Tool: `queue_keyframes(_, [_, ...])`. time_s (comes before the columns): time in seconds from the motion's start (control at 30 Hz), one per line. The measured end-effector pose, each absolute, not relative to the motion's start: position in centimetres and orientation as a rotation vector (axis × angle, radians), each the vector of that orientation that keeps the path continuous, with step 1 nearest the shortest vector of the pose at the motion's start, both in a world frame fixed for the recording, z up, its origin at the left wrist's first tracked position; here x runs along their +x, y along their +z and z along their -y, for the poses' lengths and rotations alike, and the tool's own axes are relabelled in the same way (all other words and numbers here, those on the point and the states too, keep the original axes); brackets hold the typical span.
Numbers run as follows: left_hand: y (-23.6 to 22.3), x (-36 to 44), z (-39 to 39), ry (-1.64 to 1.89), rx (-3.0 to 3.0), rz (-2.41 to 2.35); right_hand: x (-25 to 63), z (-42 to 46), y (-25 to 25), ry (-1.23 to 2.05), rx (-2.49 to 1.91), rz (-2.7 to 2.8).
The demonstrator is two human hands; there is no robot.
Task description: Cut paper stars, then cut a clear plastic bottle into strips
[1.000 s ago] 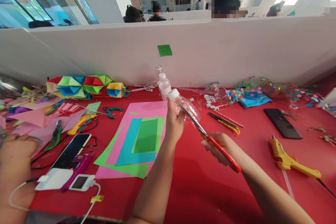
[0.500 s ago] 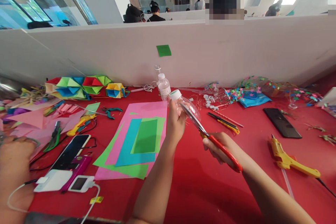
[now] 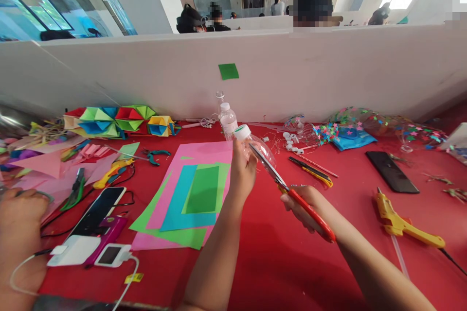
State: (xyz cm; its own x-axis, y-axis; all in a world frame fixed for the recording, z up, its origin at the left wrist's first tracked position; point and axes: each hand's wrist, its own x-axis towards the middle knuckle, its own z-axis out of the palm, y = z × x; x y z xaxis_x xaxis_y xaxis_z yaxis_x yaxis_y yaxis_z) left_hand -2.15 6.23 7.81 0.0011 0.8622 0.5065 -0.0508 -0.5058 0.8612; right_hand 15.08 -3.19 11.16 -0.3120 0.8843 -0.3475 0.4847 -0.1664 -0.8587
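My left hand (image 3: 243, 167) is closed around a clear plastic bottle piece (image 3: 263, 148) with a white cap (image 3: 242, 131), held above the red table. My right hand (image 3: 304, 206) grips red-handled scissors (image 3: 308, 211), their long blades pointing up and left to the side of the bottle. The blades look nearly together, and I cannot tell whether plastic lies between them. My left fingers partly hide the bottle. Just behind it stands another capped bottle (image 3: 228, 120). To the left of my left forearm lie stacked pink, blue and green paper sheets (image 3: 177, 199).
At right lie a yellow glue gun (image 3: 397, 218), a black phone (image 3: 392, 171) and a utility knife (image 3: 310, 171). Another person's hand (image 3: 22, 209) is at far left, near pliers, phones and paper scraps. Folded paper shapes (image 3: 109, 120) line the white partition (image 3: 146, 73).
The capped bottle piece has tilted slightly in my left hand, so less of its clear side shows. The scissors have shifted only a little.
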Motion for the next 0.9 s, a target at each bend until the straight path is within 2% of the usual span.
queue_keyframes(0.47, [7.6,-2.3,-6.5,1.642,1.569,-0.961,16.2,2.8,8.9,1.445,-1.572,1.713])
queue_keyframes(0.67, [8.0,-2.8,-6.9,1.624,1.155,-0.901,16.4,2.8,9.9,1.489,-1.420,1.771])
queue_keyframes(0.9, [10.2,-2.5,-5.4,1.430,0.840,-0.617,16.4,2.2,10.4,1.341,-1.536,1.554])
